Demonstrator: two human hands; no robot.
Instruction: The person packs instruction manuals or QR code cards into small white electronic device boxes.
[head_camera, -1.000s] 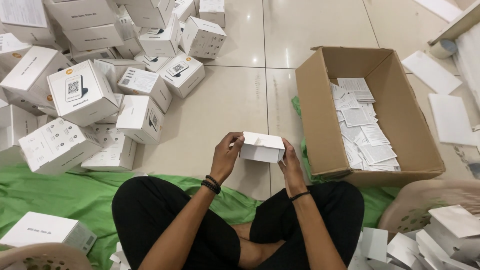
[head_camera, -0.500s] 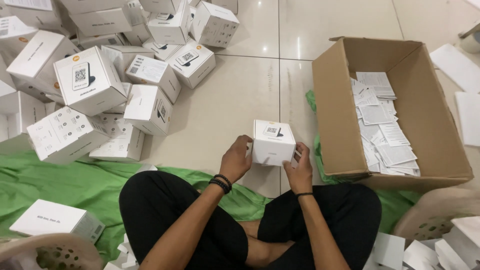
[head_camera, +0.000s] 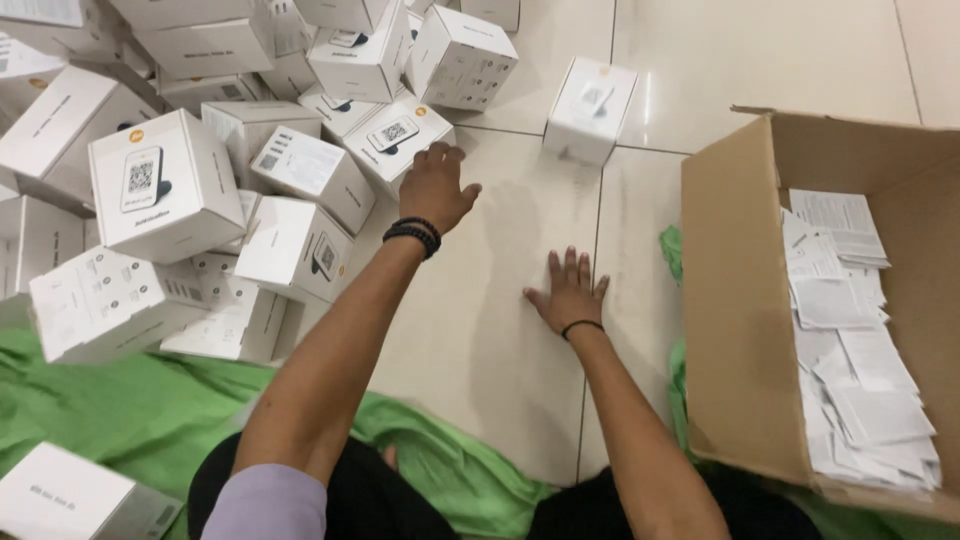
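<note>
My left hand (head_camera: 436, 187) reaches forward over the tiled floor with fingers spread, holding nothing, close to a white box (head_camera: 398, 135) at the edge of the pile. My right hand (head_camera: 568, 293) lies flat, palm down, on the floor tile with fingers apart. A single white box (head_camera: 591, 108) stands alone on the floor beyond both hands, apart from the pile. Black bands sit on both wrists.
A heap of several white printed boxes (head_camera: 160, 185) fills the left and far side. An open cardboard carton (head_camera: 740, 300) with folded paper leaflets (head_camera: 850, 340) stands at the right. Green cloth (head_camera: 110, 400) covers the floor near my legs, with one white box (head_camera: 70, 495) on it.
The white box that both hands held is out of them and a lone box now stands on the floor ahead. My left hand reached forward; my right hand went flat on the tile.
</note>
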